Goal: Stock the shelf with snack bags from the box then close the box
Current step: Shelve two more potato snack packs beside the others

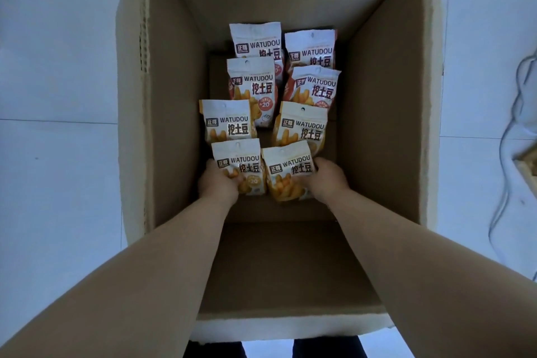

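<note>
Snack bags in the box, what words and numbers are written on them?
"WATUDOU": on every snack bag.
"挖土豆": big letters under it, on every bag.
"20": in a round badge on some bags.
"正": first sign in the small dark logo; the rest is too blurred.
Tiny print on the bags: too small to read.
Box: no writing seen.

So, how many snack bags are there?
8: left far bag, left second bag, left third bag, left near bag in left hand; right far bag, right second bag, right third bag, right near bag in right hand. Others may hide beneath.
</note>
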